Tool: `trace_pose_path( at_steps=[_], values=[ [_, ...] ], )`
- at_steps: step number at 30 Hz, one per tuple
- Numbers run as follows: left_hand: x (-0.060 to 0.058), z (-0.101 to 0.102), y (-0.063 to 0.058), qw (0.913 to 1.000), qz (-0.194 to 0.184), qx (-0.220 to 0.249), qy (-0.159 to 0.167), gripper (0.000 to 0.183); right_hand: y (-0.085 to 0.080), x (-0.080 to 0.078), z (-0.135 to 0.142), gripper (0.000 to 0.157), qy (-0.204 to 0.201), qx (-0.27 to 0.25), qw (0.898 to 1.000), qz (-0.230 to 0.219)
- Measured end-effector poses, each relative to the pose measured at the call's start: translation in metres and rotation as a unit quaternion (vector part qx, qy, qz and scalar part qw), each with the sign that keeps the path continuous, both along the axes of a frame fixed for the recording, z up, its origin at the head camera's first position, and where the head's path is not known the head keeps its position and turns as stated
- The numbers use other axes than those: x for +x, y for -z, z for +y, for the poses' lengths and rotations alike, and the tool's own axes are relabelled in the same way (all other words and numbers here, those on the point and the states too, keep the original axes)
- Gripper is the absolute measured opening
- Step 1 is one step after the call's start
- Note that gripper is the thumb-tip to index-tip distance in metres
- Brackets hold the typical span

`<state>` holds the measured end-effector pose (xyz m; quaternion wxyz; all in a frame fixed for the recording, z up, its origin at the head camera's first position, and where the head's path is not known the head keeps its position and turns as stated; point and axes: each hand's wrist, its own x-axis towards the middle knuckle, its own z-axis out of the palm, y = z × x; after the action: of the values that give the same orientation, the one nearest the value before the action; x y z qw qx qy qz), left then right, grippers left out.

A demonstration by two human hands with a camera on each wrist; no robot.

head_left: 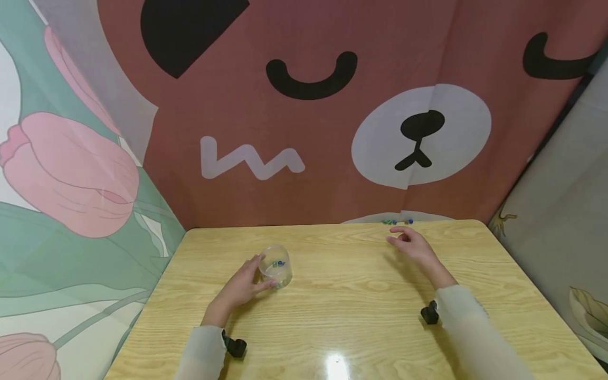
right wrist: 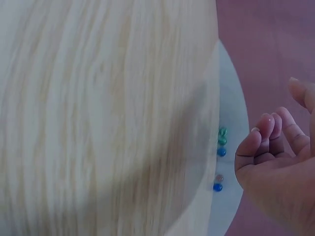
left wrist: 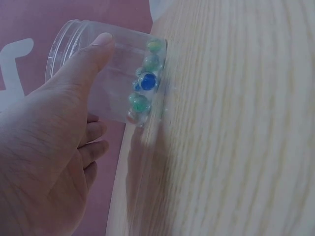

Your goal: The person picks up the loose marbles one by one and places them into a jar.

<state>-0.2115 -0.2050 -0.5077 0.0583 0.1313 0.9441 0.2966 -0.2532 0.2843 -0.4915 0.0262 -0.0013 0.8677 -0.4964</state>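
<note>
A clear plastic jar stands upright on the left part of the table, its mouth uncovered. My left hand grips its side, thumb along the near wall. Inside, at the bottom, lie several green and blue glass marbles. Over the table's far part hovers my right hand, its fingers loosely bent with nothing visible between them. Just beyond its fingertips, a short row of marbles lies along the far edge. The right wrist view shows green, blue and brownish marbles in that row.
The wood-grain table ends at the back against a reddish-brown bear-print cloth. A floral curtain hangs at the left and a pale curtain at the right. Each wrist wears a small black camera.
</note>
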Motion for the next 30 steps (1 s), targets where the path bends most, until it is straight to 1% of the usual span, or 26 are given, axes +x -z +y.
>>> trace_pose_path(
  at_steps=[5, 8, 13, 18, 25, 30],
  values=[
    [0.001, 0.000, -0.001, 1.0000, 0.000, 0.001, 0.000, 0.101, -0.001, -0.002, 0.008, 0.059, 0.011, 0.013, 1.000, -0.001],
    [0.000, 0.000, -0.001, 1.0000, 0.005, -0.001, 0.001, 0.101, 0.000, -0.004, 0.015, 0.060, 0.017, 0.023, 1.000, -0.001],
    [0.000, 0.000, -0.002, 1.0000, 0.004, -0.001, 0.002, 0.100, 0.003, -0.010, 0.028, 0.064, 0.038, 0.038, 0.999, -0.001],
    [0.001, -0.001, -0.001, 1.0000, 0.002, 0.002, 0.002, 0.101, 0.005, -0.015, 0.040, 0.067, 0.056, 0.038, 0.998, -0.020],
    [0.000, -0.002, 0.000, 0.9999, 0.012, 0.000, 0.009, 0.101, 0.009, -0.021, 0.046, 0.078, 0.086, 0.017, 0.996, -0.032],
    [0.000, -0.004, 0.000, 0.9999, 0.010, 0.005, 0.008, 0.101, 0.014, -0.030, 0.050, 0.080, 0.110, 0.024, 0.993, -0.043]
  ],
)
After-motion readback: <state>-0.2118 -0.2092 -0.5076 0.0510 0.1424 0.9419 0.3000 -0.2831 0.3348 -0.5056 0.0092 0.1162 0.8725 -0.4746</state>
